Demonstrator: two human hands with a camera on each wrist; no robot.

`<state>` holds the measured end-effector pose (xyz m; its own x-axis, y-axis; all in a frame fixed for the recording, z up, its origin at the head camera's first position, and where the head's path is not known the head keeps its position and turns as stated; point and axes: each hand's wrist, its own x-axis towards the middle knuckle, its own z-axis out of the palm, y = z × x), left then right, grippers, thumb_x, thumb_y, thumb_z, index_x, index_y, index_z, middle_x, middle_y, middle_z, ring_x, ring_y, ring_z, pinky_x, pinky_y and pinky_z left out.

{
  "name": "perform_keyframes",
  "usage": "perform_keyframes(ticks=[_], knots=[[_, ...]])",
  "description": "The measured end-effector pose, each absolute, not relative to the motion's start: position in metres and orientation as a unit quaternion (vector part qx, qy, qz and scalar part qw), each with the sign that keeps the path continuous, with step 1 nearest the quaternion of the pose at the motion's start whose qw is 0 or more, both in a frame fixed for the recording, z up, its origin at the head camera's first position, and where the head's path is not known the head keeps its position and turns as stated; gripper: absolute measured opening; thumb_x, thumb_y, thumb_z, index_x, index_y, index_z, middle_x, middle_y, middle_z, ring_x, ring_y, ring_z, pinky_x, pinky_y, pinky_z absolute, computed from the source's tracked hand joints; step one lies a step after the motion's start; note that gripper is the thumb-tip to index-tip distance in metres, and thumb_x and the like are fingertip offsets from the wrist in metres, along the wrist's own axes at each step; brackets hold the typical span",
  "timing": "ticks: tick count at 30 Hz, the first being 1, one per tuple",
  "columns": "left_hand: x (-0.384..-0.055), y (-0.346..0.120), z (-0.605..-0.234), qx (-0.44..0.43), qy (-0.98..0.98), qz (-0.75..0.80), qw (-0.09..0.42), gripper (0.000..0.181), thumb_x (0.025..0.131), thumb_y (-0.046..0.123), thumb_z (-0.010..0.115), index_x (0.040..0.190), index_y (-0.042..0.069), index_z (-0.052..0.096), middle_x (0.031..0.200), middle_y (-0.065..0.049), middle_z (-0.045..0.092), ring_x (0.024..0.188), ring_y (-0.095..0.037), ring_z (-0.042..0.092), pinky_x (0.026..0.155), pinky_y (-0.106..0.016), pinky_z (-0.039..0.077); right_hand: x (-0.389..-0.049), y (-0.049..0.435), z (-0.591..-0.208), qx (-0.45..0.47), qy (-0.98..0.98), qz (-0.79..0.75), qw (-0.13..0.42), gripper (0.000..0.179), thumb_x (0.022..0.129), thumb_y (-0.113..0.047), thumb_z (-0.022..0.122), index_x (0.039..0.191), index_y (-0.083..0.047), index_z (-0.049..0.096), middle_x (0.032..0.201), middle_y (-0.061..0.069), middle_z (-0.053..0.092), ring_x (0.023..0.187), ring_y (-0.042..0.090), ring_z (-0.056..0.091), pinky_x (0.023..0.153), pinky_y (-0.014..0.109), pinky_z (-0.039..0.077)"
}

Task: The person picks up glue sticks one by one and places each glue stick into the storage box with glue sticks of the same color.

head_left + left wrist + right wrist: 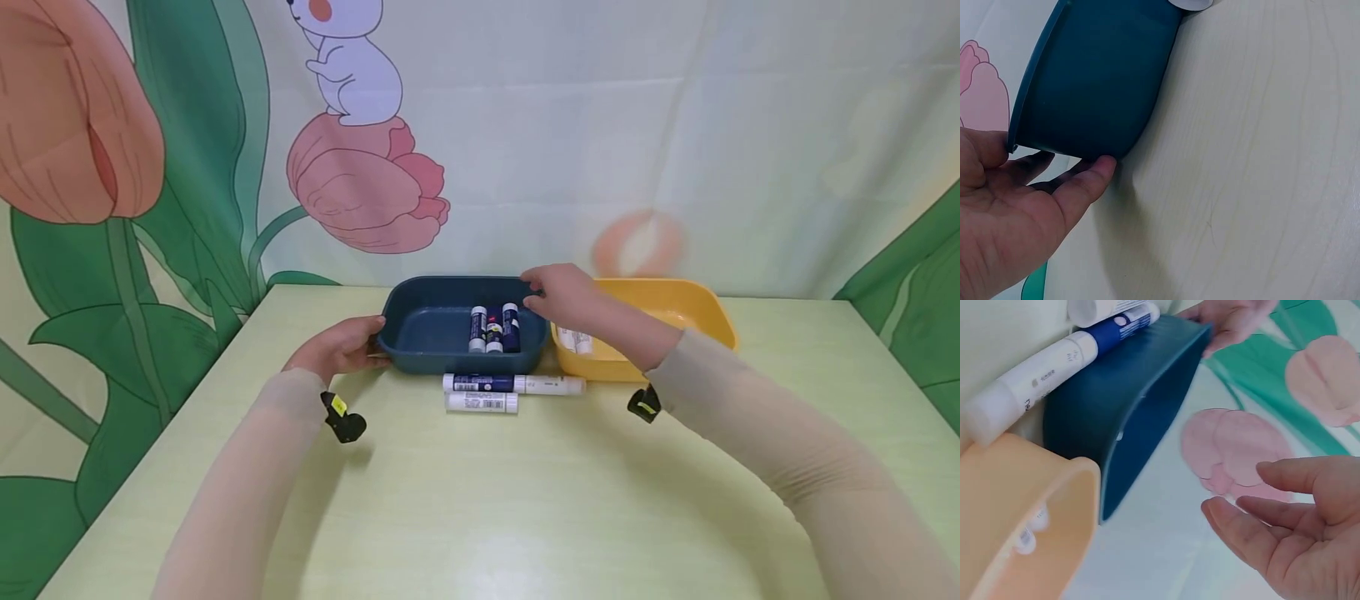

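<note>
At the left end of the dark blue bin (420, 364), my left hand (341, 346) grips the wall. In the left wrist view its thumb is at the rim and its fingertips (1105, 164) touch the outside near the bottom. Three glue sticks with navy and white labels, one being a glue stick (477, 330), lie in the bin's right half. My right hand (567, 296) is over the bin's right rim, fingers loosely bent. The right wrist view shows nothing between its thumb and fingers.
Right beside the blue bin stands a yellow bin (660, 290) with white glue sticks (576, 341) inside. In front of the blue bin lie a navy glue stick (480, 383), a white glue stick (553, 385) end to end with it, and another white glue stick (482, 402). A printed curtain (525, 167) hangs behind.
</note>
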<state>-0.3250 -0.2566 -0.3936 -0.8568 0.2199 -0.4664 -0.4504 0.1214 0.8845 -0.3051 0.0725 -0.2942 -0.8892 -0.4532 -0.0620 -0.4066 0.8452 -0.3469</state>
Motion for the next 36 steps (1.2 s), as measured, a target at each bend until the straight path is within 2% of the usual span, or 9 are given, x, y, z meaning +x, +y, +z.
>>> perform_keyframes(ticks=[4,10,14,16,21,24,33,36], knots=[[-0.325,-0.257,-0.394,-0.081,0.705,0.657,0.257,0.055,0.114,0.024,0.015,0.164,0.003,0.008,0.164,-0.024,0.02,0.15,-0.031,0.027,0.13,-0.054,0.022,-0.28,0.088,-0.29,-0.229,0.946,-0.221,0.056,0.047,0.105,-0.017,0.057,0.148,0.0,0.051,0.141,0.022,0.062,0.123,0.035,0.063,0.106,0.046,0.055],[-0.325,-0.256,-0.395,-0.082,0.708,0.653,0.258,0.055,0.114,0.025,0.015,0.165,0.004,0.008,0.165,-0.024,0.019,0.149,-0.032,0.027,0.129,-0.054,0.023,-0.251,0.106,-0.31,-0.27,0.935,-0.23,0.024,0.045,0.102,-0.015,0.061,0.142,0.003,0.056,0.131,0.02,0.068,0.115,0.034,0.066,0.098,0.045,0.058],[-0.325,-0.255,-0.395,-0.083,0.706,0.653,0.259,0.055,0.114,0.025,0.015,0.165,0.004,0.008,0.164,-0.024,0.02,0.148,-0.031,0.028,0.129,-0.054,0.023,-0.237,0.114,-0.327,-0.287,0.932,-0.218,0.021,0.044,0.101,-0.013,0.06,0.141,0.003,0.057,0.129,0.02,0.069,0.114,0.034,0.067,0.097,0.046,0.058],[-0.325,-0.255,-0.395,-0.084,0.706,0.654,0.259,0.055,0.114,0.024,0.015,0.165,0.004,0.008,0.164,-0.024,0.02,0.148,-0.031,0.029,0.129,-0.054,0.023,-0.232,0.116,-0.335,-0.288,0.935,-0.205,0.027,0.045,0.101,-0.015,0.062,0.142,0.002,0.057,0.132,0.02,0.068,0.117,0.034,0.066,0.101,0.047,0.057],[-0.325,-0.257,-0.394,-0.085,0.708,0.654,0.255,0.056,0.114,0.024,0.015,0.164,0.002,0.008,0.165,-0.023,0.019,0.145,-0.03,0.031,0.129,-0.054,0.023,-0.226,0.112,-0.36,-0.288,0.946,-0.138,0.051,0.051,0.099,-0.021,0.068,0.142,0.003,0.056,0.14,0.02,0.063,0.128,0.035,0.062,0.11,0.049,0.052],[-0.325,-0.257,-0.395,-0.086,0.708,0.652,0.255,0.056,0.114,0.025,0.015,0.164,0.001,0.008,0.165,-0.023,0.019,0.144,-0.03,0.032,0.129,-0.053,0.023,-0.224,0.107,-0.376,-0.287,0.952,-0.088,0.064,0.056,0.097,-0.022,0.07,0.145,0.003,0.053,0.144,0.021,0.06,0.131,0.036,0.059,0.11,0.048,0.052],[-0.324,-0.257,-0.392,-0.087,0.702,0.657,0.262,0.056,0.114,0.026,0.015,0.165,0.004,0.005,0.168,-0.023,0.013,0.151,-0.032,0.025,0.13,-0.054,0.02,-0.23,0.095,-0.396,-0.287,0.955,-0.058,0.039,0.052,0.098,-0.008,0.066,0.145,0.008,0.051,0.147,0.025,0.055,0.138,0.038,0.053,0.114,0.048,0.049],[-0.324,-0.256,-0.391,-0.089,0.703,0.655,0.263,0.056,0.114,0.026,0.015,0.165,0.004,0.005,0.168,-0.022,0.013,0.151,-0.032,0.025,0.13,-0.053,0.021,-0.235,0.094,-0.399,-0.296,0.953,-0.049,0.033,0.047,0.099,-0.004,0.062,0.143,0.01,0.052,0.143,0.026,0.058,0.133,0.038,0.056,0.112,0.047,0.051]])
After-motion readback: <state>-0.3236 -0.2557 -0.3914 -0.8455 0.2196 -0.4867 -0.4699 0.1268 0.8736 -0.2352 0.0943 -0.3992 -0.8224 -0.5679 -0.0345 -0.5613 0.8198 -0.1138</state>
